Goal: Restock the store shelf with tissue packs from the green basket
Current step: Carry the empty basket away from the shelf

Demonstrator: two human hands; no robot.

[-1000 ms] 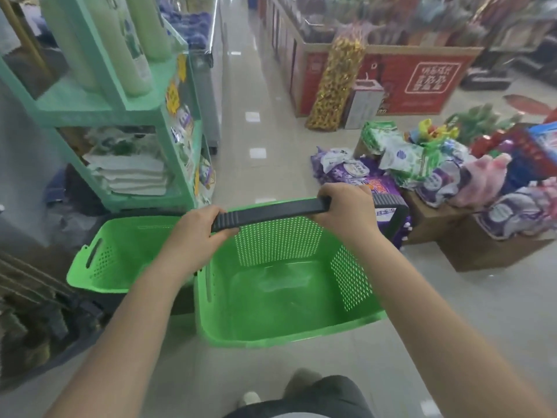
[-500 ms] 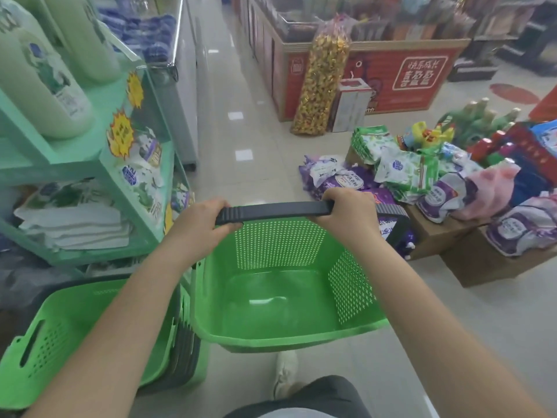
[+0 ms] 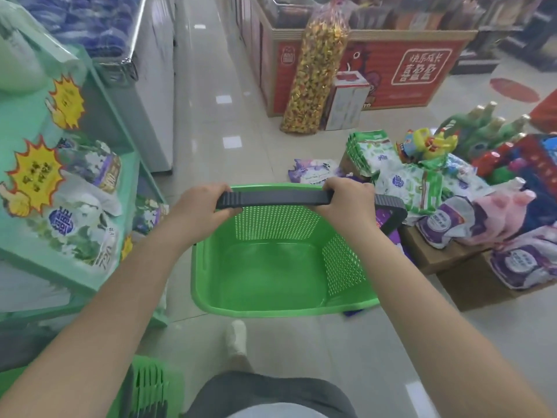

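Head view is showing a green perforated plastic basket (image 3: 280,276) hanging above the pale tiled floor (image 3: 229,95) at centre frame. Left hand (image 3: 200,212) is grasping the left end of the black ribbed handle (image 3: 275,198); right hand (image 3: 351,203) is grasping it toward the right, fingers curled over the bar. A second black handle (image 3: 391,212) is lying folded down over the basket's right rim.

Mint-green store shelf (image 3: 99,182) is standing close on the left, its corner edge just beside the basket's left wall, with tissue packs (image 3: 81,224) and yellow starburst price tags (image 3: 36,176) along its front. Cardboard boxes (image 3: 446,260) piled with packaged goods (image 3: 422,188) are crowding the right side, near the basket's right rim. An open aisle is running far ahead between a white cabinet (image 3: 159,86) and a red display bin (image 3: 391,67).

Basket interior is showing bare green bottom, its side walls punched with small holes. A stack of green baskets (image 3: 150,387) is sitting at the near left, and a white shoe (image 3: 236,336) is showing below the held basket.
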